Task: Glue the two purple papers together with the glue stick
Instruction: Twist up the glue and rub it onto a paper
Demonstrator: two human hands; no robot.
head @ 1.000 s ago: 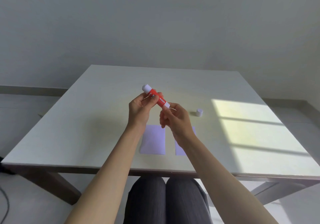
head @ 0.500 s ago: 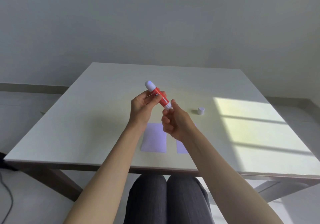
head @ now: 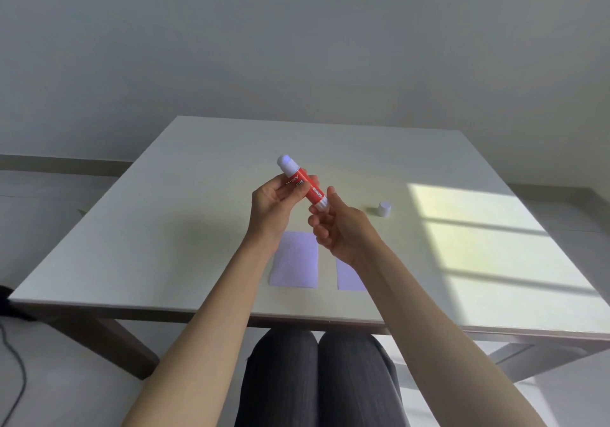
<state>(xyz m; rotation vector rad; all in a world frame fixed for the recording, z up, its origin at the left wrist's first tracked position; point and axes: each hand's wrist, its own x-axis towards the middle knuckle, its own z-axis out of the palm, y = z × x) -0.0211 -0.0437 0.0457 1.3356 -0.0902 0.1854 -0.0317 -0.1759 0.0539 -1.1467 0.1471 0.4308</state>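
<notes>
I hold a red glue stick tilted above the table, its white glue end up and to the left. My left hand grips the red barrel. My right hand pinches the white base at the lower right end. Its white cap stands on the table to the right. Two purple papers lie side by side near the front edge: the left paper is almost fully in view, the right paper is mostly hidden under my right wrist.
The white table has a bright sunlit patch on its right side. My knees in dark trousers show below the front edge. A black cable lies on the floor at the left.
The glue stick has risen a little and tilted more upright. My right hand's fingers have shifted around its base, and the white glue end shows a little longer. The papers and cap have not moved.
</notes>
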